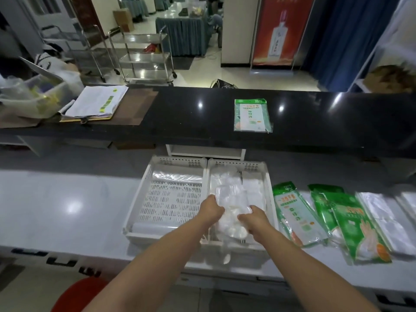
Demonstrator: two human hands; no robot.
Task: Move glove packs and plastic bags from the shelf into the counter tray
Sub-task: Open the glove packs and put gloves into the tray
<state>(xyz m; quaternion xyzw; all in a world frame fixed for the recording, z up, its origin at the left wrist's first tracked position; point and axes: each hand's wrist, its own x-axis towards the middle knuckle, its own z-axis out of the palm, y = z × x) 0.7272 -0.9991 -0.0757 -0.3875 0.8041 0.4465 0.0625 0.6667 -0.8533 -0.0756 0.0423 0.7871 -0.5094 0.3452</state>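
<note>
The left hand (210, 209) and right hand (253, 218) each curled their fingers round a side of a clear crumpled plastic bag bundle (229, 194), held over the right compartment of the white perforated plastic tray (135, 199), close within its walls. Green-and-white glove packs (297, 217) lay just right of the tray's rim, with bare grey counter (67, 199) to its left. The fingertips were hidden behind the blurred plastic.

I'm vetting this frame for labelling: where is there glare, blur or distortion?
Head view: glare spots on black counter and white worktop; wide-angle distortion bows the counter's edge; clear bag held by left hand and right hand looks soft.
</note>
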